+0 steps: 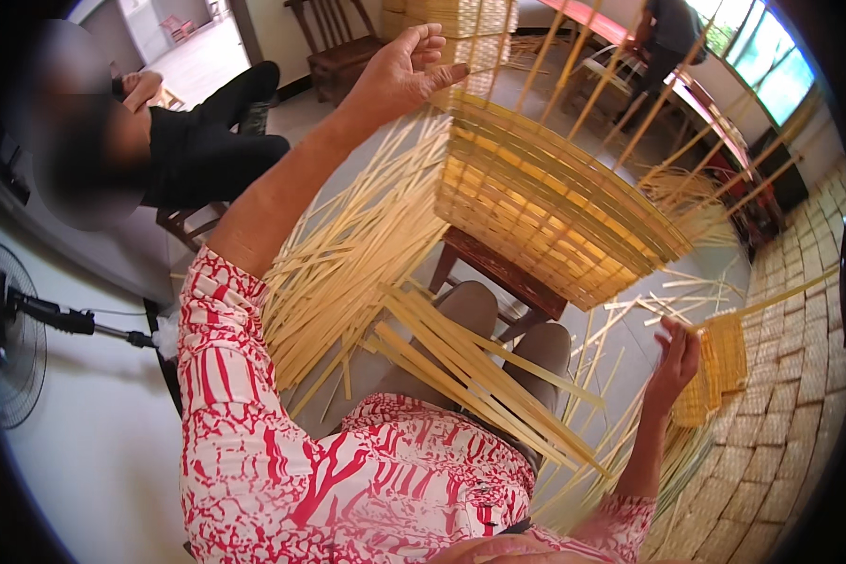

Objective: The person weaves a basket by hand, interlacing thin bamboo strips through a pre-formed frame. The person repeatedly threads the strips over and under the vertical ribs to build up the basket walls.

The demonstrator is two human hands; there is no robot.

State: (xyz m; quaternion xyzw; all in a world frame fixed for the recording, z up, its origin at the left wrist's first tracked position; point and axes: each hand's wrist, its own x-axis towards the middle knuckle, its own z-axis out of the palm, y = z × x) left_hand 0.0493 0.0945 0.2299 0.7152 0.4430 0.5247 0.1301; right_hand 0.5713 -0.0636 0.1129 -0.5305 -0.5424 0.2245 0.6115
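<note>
Left hand (409, 73) half open, empty; woven basket (545, 197) just below fingers, to right. Right hand (675, 362) curled by yellow strip (771, 301); cannot tell if gripping.

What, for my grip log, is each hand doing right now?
Left hand: partly open, thumb beside the woven basket; contact unclear.
Right hand: closed, apparently holding a yellow strip.

Bright indoor daylight. Window (771, 61) far right blown to pale blue-white; floor beyond doorway (197, 42) far left also glaring. Woven basket (555, 197) fairly sharp. Near right sleeve (625, 520) smeared; blurred patch, left. Fisheye edges bend, rim black.
</note>
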